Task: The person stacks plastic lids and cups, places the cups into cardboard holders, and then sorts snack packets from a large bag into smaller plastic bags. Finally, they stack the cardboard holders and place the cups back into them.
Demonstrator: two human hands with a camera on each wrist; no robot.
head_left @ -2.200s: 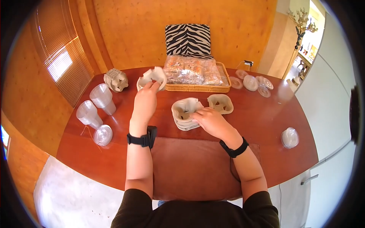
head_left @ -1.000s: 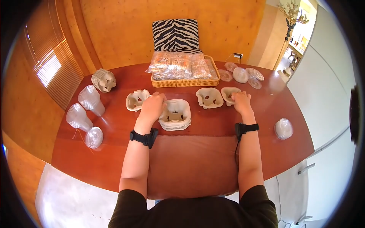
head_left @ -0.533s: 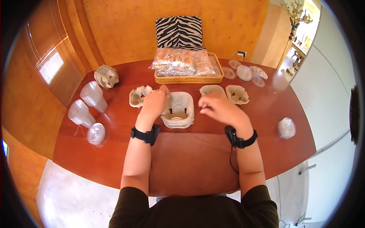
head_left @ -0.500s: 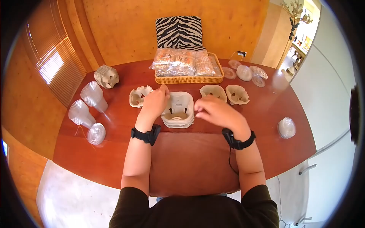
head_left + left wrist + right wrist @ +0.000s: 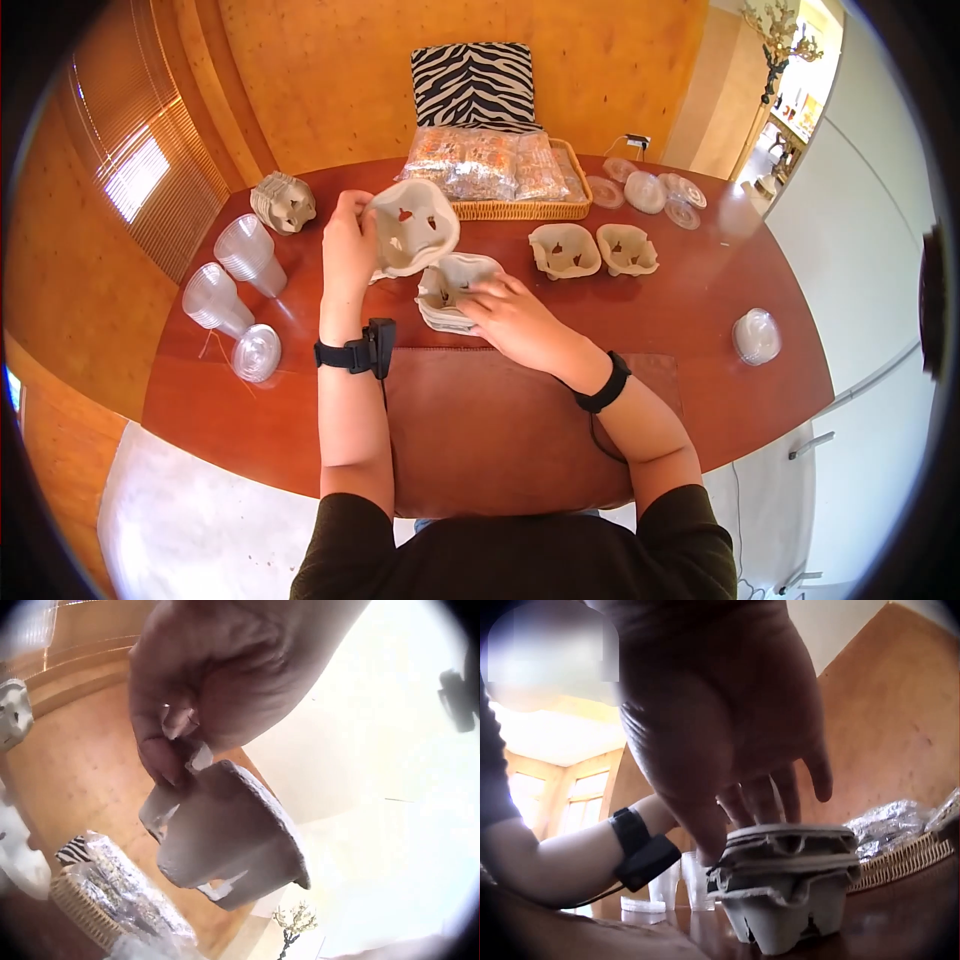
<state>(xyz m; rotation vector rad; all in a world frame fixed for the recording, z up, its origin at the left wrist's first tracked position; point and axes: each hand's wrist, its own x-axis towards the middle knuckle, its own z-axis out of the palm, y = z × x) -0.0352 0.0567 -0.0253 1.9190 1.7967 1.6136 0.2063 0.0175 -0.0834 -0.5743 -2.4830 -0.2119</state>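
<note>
My left hand (image 5: 348, 245) grips the left edge of a pulp cup carrier (image 5: 418, 228), raised and tilted above the table; the left wrist view shows this carrier (image 5: 225, 832) hanging from the fingers of my left hand (image 5: 217, 682). Just right of it, my right hand (image 5: 520, 322) rests with extended fingers on a short stack of carriers (image 5: 440, 308). From the side, the right wrist view has my right hand (image 5: 720, 727) over the stack (image 5: 784, 900), fingertips at its top rim. Two single carriers, one (image 5: 565, 252) beside another (image 5: 628, 250), stand to the right.
A wicker basket (image 5: 520, 210) of wrapped packets stands at the back. Stacked clear cups (image 5: 215, 297), a clear lid stack (image 5: 257, 353) and nested carriers (image 5: 284, 203) are on the left. Loose lids (image 5: 646, 192) lie at back right, more lids (image 5: 757, 337) at far right.
My left hand has lifted a carrier off the middle stack and moved left with it. My right hand has come onto the remaining stack. Earlier, it left the small carrier at right.
</note>
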